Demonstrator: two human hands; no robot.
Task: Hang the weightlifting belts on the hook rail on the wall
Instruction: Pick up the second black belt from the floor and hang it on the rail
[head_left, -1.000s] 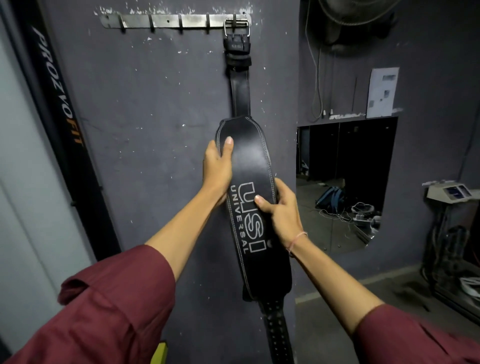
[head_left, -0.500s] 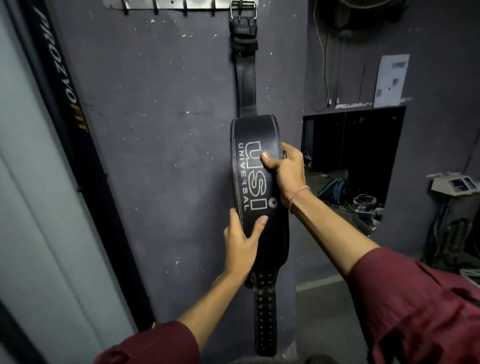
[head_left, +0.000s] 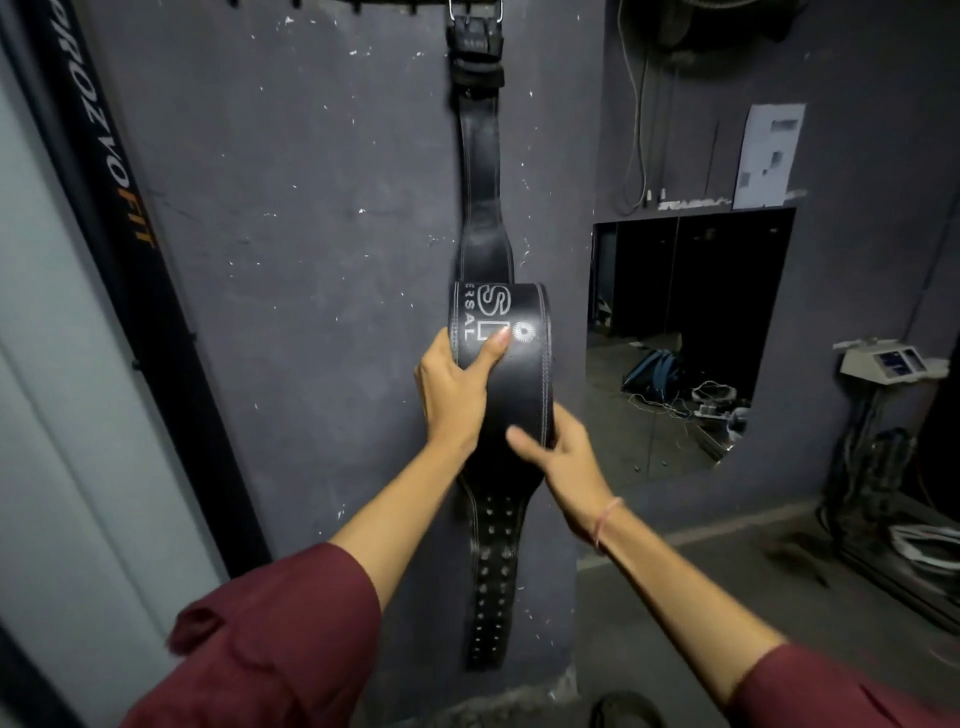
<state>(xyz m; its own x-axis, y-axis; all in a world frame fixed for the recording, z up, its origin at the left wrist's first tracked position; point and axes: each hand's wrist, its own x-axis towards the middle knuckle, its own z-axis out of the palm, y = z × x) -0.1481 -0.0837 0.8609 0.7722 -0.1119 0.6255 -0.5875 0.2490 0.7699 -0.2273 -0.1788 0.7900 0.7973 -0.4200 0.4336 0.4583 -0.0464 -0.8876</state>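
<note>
A black leather weightlifting belt (head_left: 483, 171) with white lettering hangs by its metal buckle from the hook rail (head_left: 363, 4) at the top edge of the dark wall. Its wide middle part bulges outward in a fold. My left hand (head_left: 454, 395) grips the left edge of that fold, thumb on the lettering. My right hand (head_left: 563, 457) holds the fold's lower right edge, fingers curled behind it. The perforated tail (head_left: 491, 582) dangles below both hands against the wall.
A black pillar with orange and white lettering (head_left: 111, 208) runs down the left. Right of the wall corner is a dark opening (head_left: 685, 332) showing cables and a blue bag. A small machine (head_left: 883, 361) and cables stand at the right.
The belt's wide part has folded further down, hiding more lettering. My left hand rose to the fold's left edge; my right hand dropped to its lower right edge. The view tilted down.
</note>
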